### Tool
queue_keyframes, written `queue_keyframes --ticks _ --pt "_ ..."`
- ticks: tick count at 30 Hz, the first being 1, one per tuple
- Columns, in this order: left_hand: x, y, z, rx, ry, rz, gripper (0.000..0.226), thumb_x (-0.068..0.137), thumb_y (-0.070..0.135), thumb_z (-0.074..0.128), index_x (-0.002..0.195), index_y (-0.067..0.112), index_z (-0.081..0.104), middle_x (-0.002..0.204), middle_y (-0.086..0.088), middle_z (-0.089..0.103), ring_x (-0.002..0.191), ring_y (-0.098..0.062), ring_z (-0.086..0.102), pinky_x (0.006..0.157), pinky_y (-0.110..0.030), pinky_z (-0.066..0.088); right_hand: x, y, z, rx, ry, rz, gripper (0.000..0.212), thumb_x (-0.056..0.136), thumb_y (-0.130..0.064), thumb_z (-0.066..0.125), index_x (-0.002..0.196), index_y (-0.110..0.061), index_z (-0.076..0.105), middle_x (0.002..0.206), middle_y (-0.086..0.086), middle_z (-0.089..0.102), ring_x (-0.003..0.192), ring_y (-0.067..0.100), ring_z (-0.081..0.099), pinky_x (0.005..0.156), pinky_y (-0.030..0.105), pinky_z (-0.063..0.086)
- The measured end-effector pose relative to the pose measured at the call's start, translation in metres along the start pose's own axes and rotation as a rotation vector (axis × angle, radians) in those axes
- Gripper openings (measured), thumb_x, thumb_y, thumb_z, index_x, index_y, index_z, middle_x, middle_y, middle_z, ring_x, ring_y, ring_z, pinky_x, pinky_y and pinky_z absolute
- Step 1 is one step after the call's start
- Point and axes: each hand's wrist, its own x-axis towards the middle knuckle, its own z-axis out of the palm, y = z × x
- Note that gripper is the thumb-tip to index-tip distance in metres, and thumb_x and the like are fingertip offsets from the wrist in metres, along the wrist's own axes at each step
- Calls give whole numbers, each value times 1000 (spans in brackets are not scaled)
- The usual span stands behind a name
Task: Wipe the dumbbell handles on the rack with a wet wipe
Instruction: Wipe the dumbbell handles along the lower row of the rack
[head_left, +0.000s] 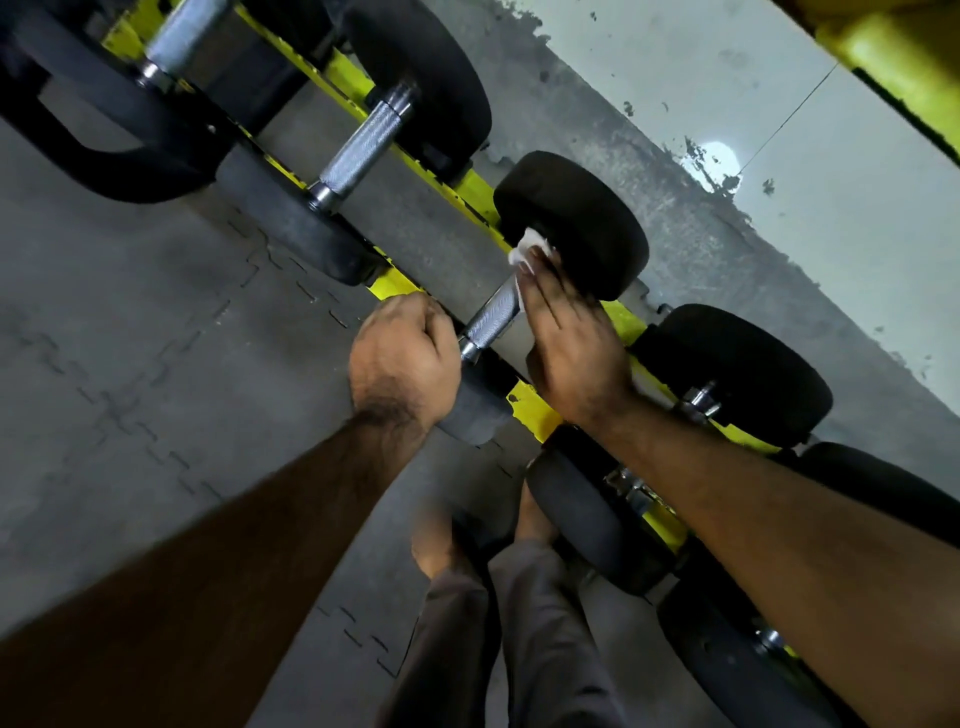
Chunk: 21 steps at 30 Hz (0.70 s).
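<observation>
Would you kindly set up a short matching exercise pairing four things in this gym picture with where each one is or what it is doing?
Things:
1. left hand
2. right hand
3. wet wipe
4. yellow rack

States:
A. runs under the row of dumbbells
B. closed in a fist on the near black end of the dumbbell
C. white, pressed against the far end of the knurled handle
D. fingers stretched along the handle, over the wipe

Pairs: 1-B, 2-D, 3-C, 4-A
</observation>
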Motion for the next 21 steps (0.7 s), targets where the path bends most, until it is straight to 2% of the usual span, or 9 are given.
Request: queue_keyframes --ticks 4,6,8,12,13,15,17,19,21 --pt "0 -1 0 -19 -5 1 30 89 25 41 84 9 66 84 -8 65 81 -28 57 70 -31 39 2 -2 2 114 6 -203 66 85 -7 45 150 -9 41 159 7 36 150 24 27 116 43 33" --pt "0 0 0 -30 -2 -8 30 88 25 41 82 8 65 83 -9 64 80 -29 57 70 -33 41 12 9 -4 125 58 -146 58 89 -7 40 147 -12 48 154 4 44 146 22 36 108 42 43" --pt "-1 0 0 -49 -5 -10 32 88 26 39 82 8 64 83 -9 64 80 -29 57 70 -34 42 18 6 -8 165 102 -80 51 91 -6 41 139 -11 56 148 4 52 141 23 43 105 41 46" --pt "0 1 -2 -67 -37 -14 36 88 29 36 83 7 64 83 -10 64 81 -30 57 71 -37 45 12 -11 -20 279 116 -203 45 86 -7 44 121 -14 70 133 3 65 129 22 57 109 37 43" --pt "1 1 -2 -62 -44 -13 36 88 29 36 83 6 64 83 -11 64 81 -31 57 70 -38 45 9 -11 -23 365 124 -160 45 83 -6 44 118 -14 72 129 2 67 126 20 59 108 35 45" --pt "1 1 -3 -54 -45 -18 37 88 29 36 82 6 63 83 -12 63 81 -32 57 70 -38 44 1 -13 -28 565 142 40 47 79 1 47 115 -13 74 124 1 70 121 15 63 106 32 47" --pt "1 3 -2 -50 -47 -26 37 88 28 35 80 5 63 82 -12 63 81 -32 57 70 -38 44 -9 -19 -30 772 180 297 43 80 6 50 109 -12 75 116 1 72 113 11 66 102 27 50" --pt "1 3 -3 -48 -50 -33 35 87 28 36 79 6 63 82 -12 63 81 -33 57 71 -39 45 -12 -28 -33 993 234 567 34 85 4 51 103 -15 74 105 0 73 102 9 68 93 23 52" --pt "1 3 -3 -44 -53 -38 33 87 26 38 79 7 63 82 -12 64 81 -33 58 72 -39 45 -4 -34 -31 1235 319 901 30 88 7 50 96 -13 72 98 4 72 93 14 68 83 23 53"
